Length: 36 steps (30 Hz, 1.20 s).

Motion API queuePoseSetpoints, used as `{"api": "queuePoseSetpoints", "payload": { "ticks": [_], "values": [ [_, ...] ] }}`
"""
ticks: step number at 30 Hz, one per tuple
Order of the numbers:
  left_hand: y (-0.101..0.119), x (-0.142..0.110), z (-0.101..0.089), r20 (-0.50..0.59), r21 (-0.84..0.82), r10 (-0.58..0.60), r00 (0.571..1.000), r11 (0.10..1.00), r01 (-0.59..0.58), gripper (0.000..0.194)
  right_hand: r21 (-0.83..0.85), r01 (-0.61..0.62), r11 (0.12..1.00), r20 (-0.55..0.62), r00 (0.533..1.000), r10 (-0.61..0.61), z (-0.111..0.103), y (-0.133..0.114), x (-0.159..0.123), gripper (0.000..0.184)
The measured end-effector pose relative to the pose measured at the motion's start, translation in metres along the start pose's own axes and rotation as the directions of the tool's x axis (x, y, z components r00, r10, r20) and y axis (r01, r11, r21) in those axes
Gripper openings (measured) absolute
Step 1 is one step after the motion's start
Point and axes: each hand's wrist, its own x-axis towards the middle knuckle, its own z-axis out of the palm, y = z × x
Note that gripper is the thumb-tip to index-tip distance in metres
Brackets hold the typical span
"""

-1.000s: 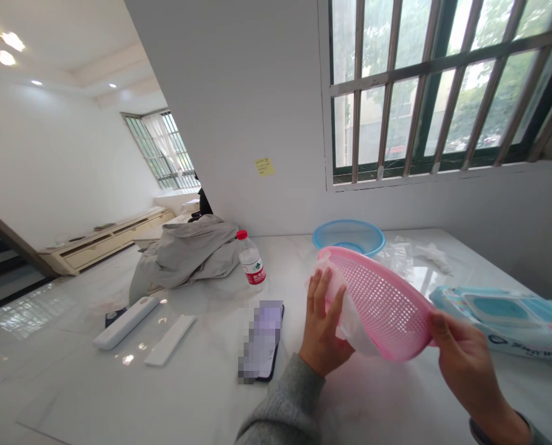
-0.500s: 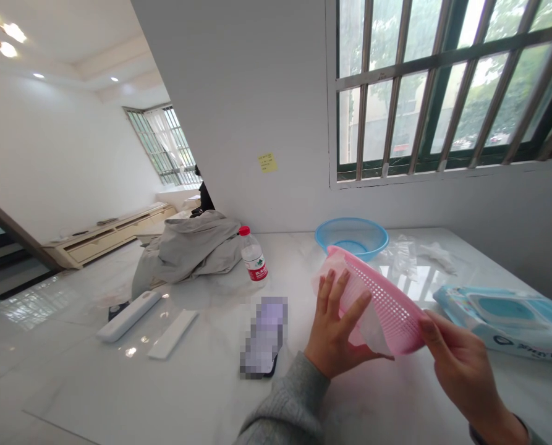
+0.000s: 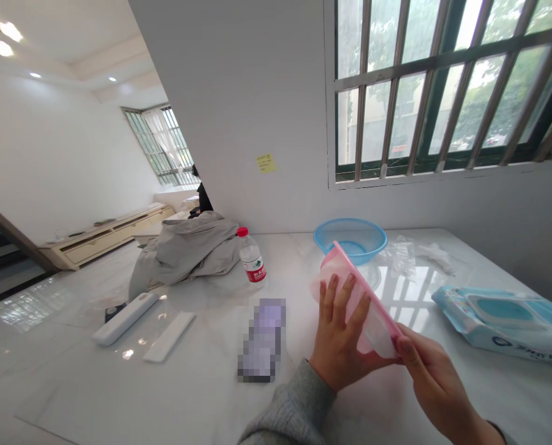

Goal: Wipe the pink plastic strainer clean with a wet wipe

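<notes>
A pink plastic basket (image 3: 375, 293) with a perforated wall is held up on edge above the table. My right hand (image 3: 436, 374) pinches its rim at the lower right, thumb on the near side. My left hand (image 3: 343, 324) lies over the near side with its fingers spread and its thumb reaching to the rim. A thin whitish sheet (image 3: 378, 330) shows against the basket beside my left fingers; I cannot make out its kind. Behind the basket stands a blue plastic basin (image 3: 350, 230), apart from both hands.
A blue wipes pack (image 3: 502, 318) lies at right, with clear plastic wrapping (image 3: 400, 256) behind it. Left of my hands are a phone (image 3: 263, 340), a red-capped bottle (image 3: 251, 256), grey cloth (image 3: 195, 247), a long white case (image 3: 126, 318) and a flat white strip (image 3: 170, 337).
The basket has turned so its rim is nearly edge-on and its perforated wall is mostly hidden. My right hand has moved left with the rim, closer to my left thumb.
</notes>
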Motion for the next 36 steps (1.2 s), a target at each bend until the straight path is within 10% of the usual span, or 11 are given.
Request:
{"api": "queuePoseSetpoints", "payload": {
  "ticks": [19,36],
  "values": [
    [-0.023,0.001,-0.011,0.279,-0.277,0.082,0.957,0.961,-0.002,0.107,-0.087,0.04,0.995,0.014,0.999,-0.039,-0.008,0.007,0.003,0.042],
    [-0.009,0.001,0.006,0.077,-0.196,-0.08,0.994,0.976,0.094,0.136,-0.083,0.054,0.995,-0.029,0.998,-0.057,-0.003,-0.001,0.006,0.047]
  ]
}}
